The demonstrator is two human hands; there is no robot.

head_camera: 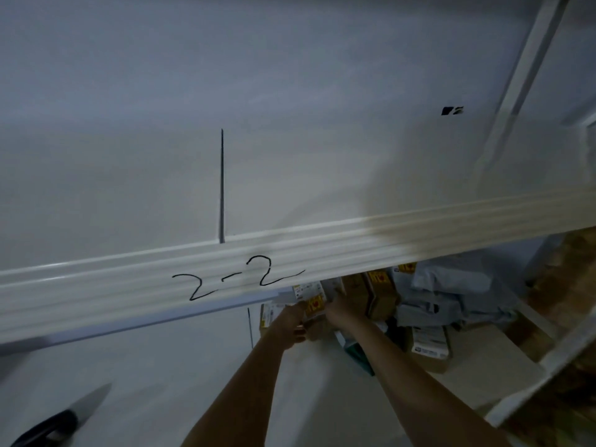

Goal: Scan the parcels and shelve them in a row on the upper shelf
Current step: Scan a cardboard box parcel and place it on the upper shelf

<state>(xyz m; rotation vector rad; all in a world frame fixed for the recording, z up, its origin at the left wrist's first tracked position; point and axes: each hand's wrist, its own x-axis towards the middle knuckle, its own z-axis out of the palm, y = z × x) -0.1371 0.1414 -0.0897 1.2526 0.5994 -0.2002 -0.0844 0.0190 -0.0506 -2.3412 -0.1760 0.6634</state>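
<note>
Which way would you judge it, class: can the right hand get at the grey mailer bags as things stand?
Probably yes. The right hand already holds a parcel under the shelf edge; the grey mailer bags lie just right of it, with only cardboard boxes between.

Head camera, close above the upper shelf (290,156), faces steeply downward.

L hand (292,321), R hand (335,309) both gripping.

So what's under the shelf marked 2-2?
Under the shelf edge, both hands, left and right, hold a labelled box. Right of it sit brown boxes and grey bags. The edge hides whatever lies further back.
</note>
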